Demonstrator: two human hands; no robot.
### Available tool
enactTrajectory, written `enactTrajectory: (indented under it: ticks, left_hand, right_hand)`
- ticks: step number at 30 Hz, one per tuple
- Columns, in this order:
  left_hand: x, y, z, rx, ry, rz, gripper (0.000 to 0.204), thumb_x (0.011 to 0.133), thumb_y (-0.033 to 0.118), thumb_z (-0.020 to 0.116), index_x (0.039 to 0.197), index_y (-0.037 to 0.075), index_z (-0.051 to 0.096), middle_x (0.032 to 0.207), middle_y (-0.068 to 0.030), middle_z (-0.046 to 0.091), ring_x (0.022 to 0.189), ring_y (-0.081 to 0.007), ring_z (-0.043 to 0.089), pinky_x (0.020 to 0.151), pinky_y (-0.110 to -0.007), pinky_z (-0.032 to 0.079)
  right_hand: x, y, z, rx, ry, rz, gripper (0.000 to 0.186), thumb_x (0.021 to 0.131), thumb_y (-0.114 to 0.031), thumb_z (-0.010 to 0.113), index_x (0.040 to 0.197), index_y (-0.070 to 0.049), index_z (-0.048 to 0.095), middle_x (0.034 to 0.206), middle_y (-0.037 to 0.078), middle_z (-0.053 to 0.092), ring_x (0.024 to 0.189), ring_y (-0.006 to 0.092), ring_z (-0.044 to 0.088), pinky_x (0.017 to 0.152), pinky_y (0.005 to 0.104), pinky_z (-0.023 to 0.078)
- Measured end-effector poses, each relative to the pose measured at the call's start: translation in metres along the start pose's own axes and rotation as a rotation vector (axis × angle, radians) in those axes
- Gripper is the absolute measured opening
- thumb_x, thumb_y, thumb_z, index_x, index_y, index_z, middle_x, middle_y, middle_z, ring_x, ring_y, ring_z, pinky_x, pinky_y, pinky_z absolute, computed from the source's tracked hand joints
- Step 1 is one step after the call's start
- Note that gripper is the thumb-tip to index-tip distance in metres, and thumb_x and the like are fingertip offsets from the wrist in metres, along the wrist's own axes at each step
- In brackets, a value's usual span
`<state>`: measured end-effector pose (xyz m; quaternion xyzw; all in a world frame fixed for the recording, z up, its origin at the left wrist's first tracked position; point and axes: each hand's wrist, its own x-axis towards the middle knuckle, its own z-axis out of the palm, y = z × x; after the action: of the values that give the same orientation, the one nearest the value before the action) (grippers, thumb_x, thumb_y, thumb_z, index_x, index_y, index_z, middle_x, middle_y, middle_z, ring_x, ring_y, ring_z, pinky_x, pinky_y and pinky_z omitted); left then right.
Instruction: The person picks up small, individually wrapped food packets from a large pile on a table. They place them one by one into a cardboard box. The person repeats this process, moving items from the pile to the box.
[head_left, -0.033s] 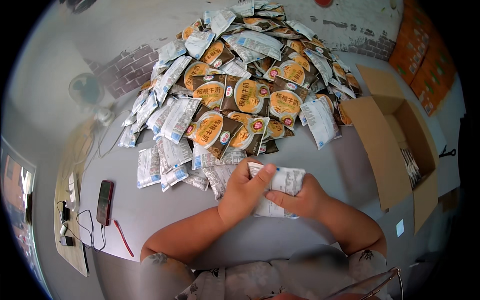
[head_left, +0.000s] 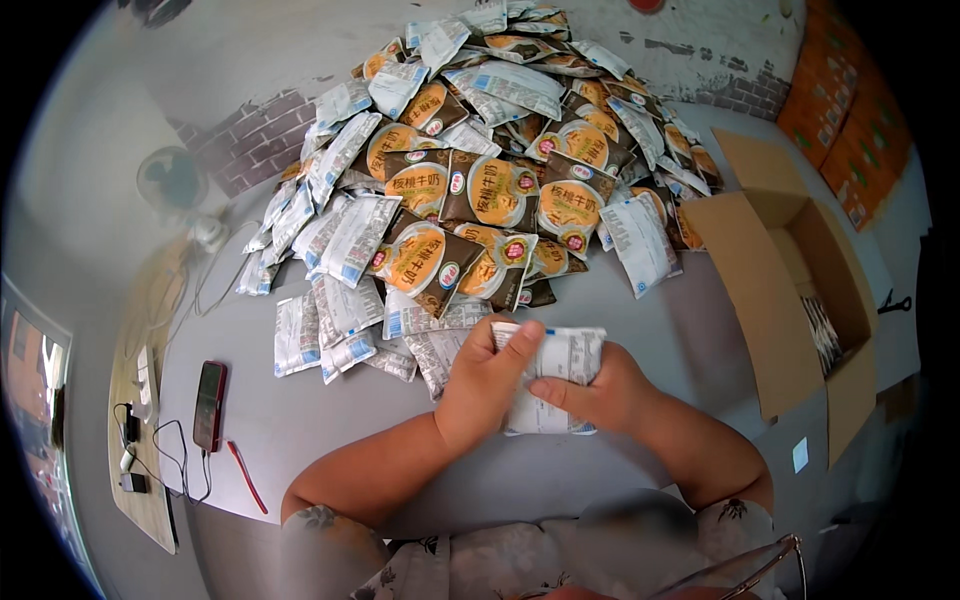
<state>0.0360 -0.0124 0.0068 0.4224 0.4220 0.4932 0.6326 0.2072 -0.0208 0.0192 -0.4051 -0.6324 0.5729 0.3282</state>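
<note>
Close to the table's near edge, both my hands are closed on a white-backed milk pouch (head_left: 566,358), its grey printed side facing up. My left hand (head_left: 487,372) grips its left side with the thumb laid across the top. On the right side, my right hand (head_left: 600,393) holds it with the thumb pressed near the middle. The fingers underneath are hidden, and I cannot tell whether a second pouch lies below. Just beyond my hands rises a large heap of similar pouches (head_left: 490,192), some showing brown and orange fronts, others white backs. Several white-backed pouches (head_left: 347,308) lie at its near left.
An open cardboard box (head_left: 735,290) stands at the right with some pouches (head_left: 820,335) inside. A phone (head_left: 208,405) on a cable and a red strip (head_left: 246,476) lie at the left. Orange cartons (head_left: 850,110) are stacked at the far right.
My hands and the held pouch have shifted very slightly to the left and away from me. The heap and the box look the same.
</note>
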Motion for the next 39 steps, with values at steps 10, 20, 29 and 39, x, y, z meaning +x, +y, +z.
enactTrajectory:
  ticks: [10,20,29,39]
  left_hand:
    - [0.022,0.008,-0.017,-0.419,-0.058,0.006,0.052,0.099,0.047,0.035,0.115,0.000,0.051,0.101,-0.0144,0.064,0.088,-0.0259,0.065,0.078,-0.039,0.054]
    - [-0.002,0.007,-0.003,-0.172,-0.260,-0.080,0.037,0.093,0.026,0.058,0.120,0.001,0.052,0.105,-0.0079,0.063,0.094,-0.0161,0.062,0.083,-0.030,0.050]
    - [-0.008,0.001,-0.003,0.446,-0.398,0.610,0.032,0.089,0.017,0.060,0.113,-0.004,0.056,0.103,-0.0170,0.063,0.093,-0.0310,0.062,0.083,-0.036,0.048]
    - [-0.014,0.002,-0.007,0.883,-0.439,1.091,0.028,0.082,0.008,0.062,0.106,-0.007,0.058,0.104,-0.0194,0.062,0.091,-0.0374,0.061,0.082,-0.043,0.049]
  right_hand:
    - [0.009,0.010,0.003,0.216,0.027,0.200,0.041,0.089,-0.038,0.064,0.097,0.002,0.055,0.086,0.007,0.062,0.069,0.0094,0.058,0.061,0.0257,0.051]
    - [0.009,0.001,-0.009,0.851,0.317,-0.070,0.033,0.093,-0.031,0.057,0.104,0.000,0.057,0.089,0.009,0.064,0.069,0.0131,0.061,0.057,0.0264,0.049]
    - [0.014,0.013,-0.027,0.504,0.190,0.030,0.023,0.093,-0.028,0.058,0.093,-0.005,0.056,0.082,0.002,0.060,0.070,0.0075,0.056,0.061,0.0225,0.046]
    - [0.013,0.005,-0.019,0.640,0.137,0.191,0.032,0.099,-0.034,0.045,0.086,-0.006,0.056,0.078,0.003,0.059,0.065,0.0091,0.055,0.059,0.0261,0.046]
